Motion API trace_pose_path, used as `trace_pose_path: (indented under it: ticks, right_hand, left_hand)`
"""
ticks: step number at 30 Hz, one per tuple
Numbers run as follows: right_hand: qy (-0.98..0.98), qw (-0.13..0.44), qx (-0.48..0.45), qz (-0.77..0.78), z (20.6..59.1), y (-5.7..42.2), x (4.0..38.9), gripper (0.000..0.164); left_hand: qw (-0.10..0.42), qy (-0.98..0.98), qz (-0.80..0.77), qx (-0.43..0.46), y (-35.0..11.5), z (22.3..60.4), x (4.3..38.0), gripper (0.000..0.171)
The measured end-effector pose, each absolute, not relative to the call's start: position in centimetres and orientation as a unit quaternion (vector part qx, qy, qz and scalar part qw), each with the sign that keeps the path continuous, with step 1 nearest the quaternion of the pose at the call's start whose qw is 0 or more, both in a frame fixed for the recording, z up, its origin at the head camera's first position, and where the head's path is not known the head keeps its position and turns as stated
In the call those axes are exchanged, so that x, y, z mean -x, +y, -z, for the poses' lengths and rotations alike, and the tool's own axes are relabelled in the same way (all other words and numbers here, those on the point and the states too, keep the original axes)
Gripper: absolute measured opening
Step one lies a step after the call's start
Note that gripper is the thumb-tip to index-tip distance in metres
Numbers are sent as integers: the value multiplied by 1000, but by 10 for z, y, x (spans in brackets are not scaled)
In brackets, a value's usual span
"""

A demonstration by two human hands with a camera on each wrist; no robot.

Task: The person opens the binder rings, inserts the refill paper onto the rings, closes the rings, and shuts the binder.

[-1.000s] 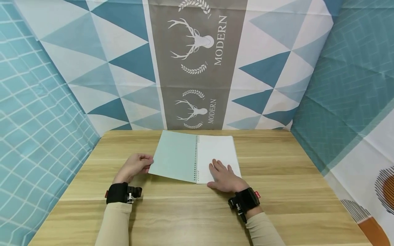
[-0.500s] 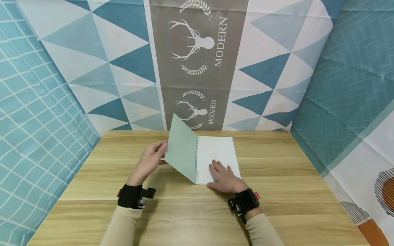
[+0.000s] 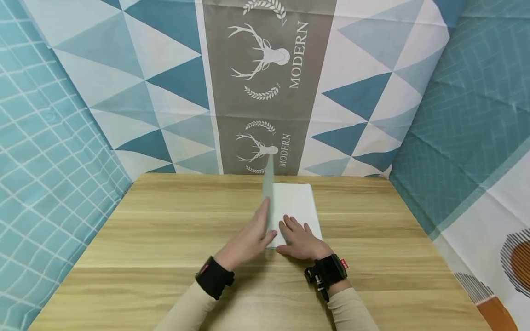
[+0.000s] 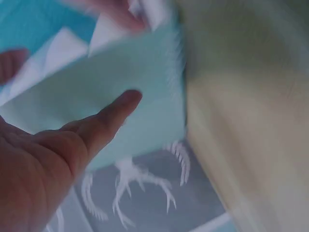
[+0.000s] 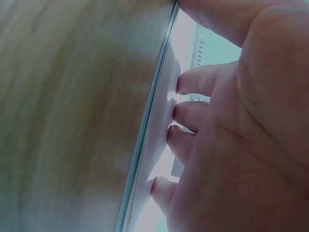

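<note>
A spiral notebook with white pages (image 3: pixel 291 197) lies on the wooden table, its pale green cover (image 3: pixel 268 177) standing nearly upright along the binding. My left hand (image 3: pixel 248 236) is at the cover's left side, fingers extended against it and thumb apart near the lower corner. In the left wrist view one straight finger lies against the cover (image 4: pixel 154 72). My right hand (image 3: pixel 302 241) rests on the white page, fingers spread. In the right wrist view its fingertips touch the page, and the notebook's edge (image 5: pixel 145 125) runs beside them.
The wooden table (image 3: pixel 145 230) extends around the notebook. Behind it hangs a patterned cloth (image 3: pixel 165 92) with deer heads and triangles. A blue grid cloth (image 3: pixel 49 151) borders the left side, a teal and white cloth (image 3: pixel 455 138) the right.
My left hand has moved right, swinging the cover up from lying nearly flat on the left to almost upright. Its grip on the cover's edge has loosened. My right hand stays on the page.
</note>
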State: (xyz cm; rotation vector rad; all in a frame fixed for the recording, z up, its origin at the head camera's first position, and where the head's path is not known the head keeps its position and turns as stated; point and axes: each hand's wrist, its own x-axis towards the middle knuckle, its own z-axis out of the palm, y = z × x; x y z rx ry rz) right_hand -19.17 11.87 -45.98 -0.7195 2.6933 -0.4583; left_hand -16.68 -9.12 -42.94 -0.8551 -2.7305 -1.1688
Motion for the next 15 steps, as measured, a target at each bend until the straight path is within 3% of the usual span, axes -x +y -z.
trace_pose_path:
  ticks: [5,9,12,15]
  right_hand:
    - [937,134,262,189,463,121,192,83]
    - [924,126,287,218,464,122,192,72]
    - [922,125,297,217,463,123,191,61]
    - [925,141,276,218,461,127,190,57]
  left_hand:
    - [104,-915,226,316,-77,453,159,66]
    - [175,-920,116,331,-73,462,158,48]
    - [190,-922,46,334,-71,464,157,40]
    - [184,-924,5,336,-68,463,156,47]
